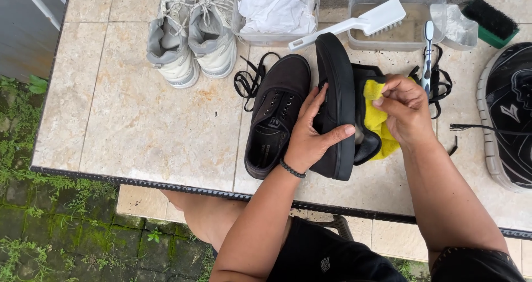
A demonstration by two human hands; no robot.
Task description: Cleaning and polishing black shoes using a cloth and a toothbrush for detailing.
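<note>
My left hand [311, 133] grips a black canvas shoe [338, 88] turned on its side, thumb over its sole edge. My right hand [406, 108] pinches a yellow cloth [379, 121] and presses it into the shoe's opening. The matching black shoe [275, 115] lies flat on the tiled table [149, 132] just left of my left hand, its laces removed.
Loose black laces [249, 79] lie beside the flat shoe. A pair of grey-white sneakers [191, 32], two clear tubs [388, 32], a white brush [360, 22], a toothbrush [427, 54], a black-and-green brush [490, 20] and a black-and-white sneaker [507, 115] stand around.
</note>
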